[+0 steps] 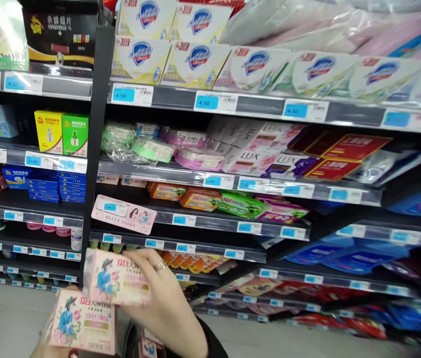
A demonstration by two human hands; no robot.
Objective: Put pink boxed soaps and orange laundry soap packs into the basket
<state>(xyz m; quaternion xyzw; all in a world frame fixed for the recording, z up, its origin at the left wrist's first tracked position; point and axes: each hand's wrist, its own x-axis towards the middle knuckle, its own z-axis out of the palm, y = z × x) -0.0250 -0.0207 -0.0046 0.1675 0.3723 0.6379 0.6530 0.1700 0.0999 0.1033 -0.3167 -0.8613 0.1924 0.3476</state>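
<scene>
Low in the head view, my right hand [165, 298] is closed around a pink soap box [115, 278] with a cartoon figure on it, a ring on one finger. Just below and left, my left hand [51, 345] grips a second pink soap box [83, 322] of the same design; only the fingertips show at the frame's bottom edge. Both boxes are held in front of the lower shelves. A dark sleeve covers my right forearm.
Store shelving [96, 124] fills the view, with blue price tags on every edge. White soap boxes [195, 59] line the top shelf, LUX boxes [258, 149] the second, orange and green packs [228, 201] the third. A pink sign [124, 214] hangs off a shelf. Tiled floor [5, 323] at bottom left.
</scene>
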